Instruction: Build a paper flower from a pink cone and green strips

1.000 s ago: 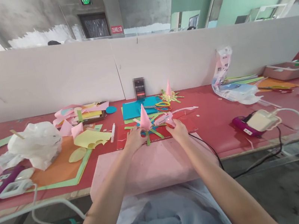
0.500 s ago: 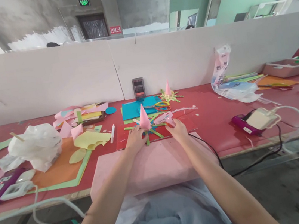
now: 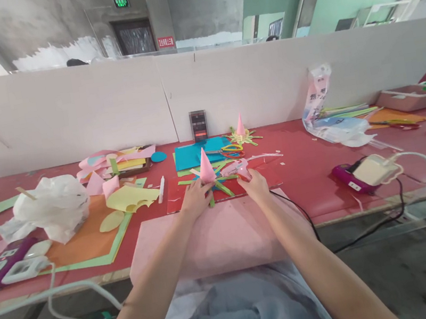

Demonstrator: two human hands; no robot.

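A pink paper cone [image 3: 206,168] stands upright on a base of blue paper with green strips [image 3: 223,188] spreading out from it. My left hand [image 3: 195,199] is at the near left of this paper craft, its fingers bent against the base of the cone. Closed around the handle of a pink glue gun [image 3: 233,167] is my right hand [image 3: 255,185]. The gun's nozzle points left toward the cone's base, and I cannot tell whether it touches. Beneath the craft lies a red board [image 3: 173,202].
Yellow-handled scissors [image 3: 231,149] rest on blue paper [image 3: 186,157]. A second cone craft [image 3: 239,126] stands behind. Paper scraps [image 3: 132,196] and a crumpled plastic bag [image 3: 53,206] lie left. A purple power strip [image 3: 347,178] and a pink basket [image 3: 415,96] are right.
The view has shifted very slightly. Both hands, the cone craft and the glue gun stay nearly where they were.
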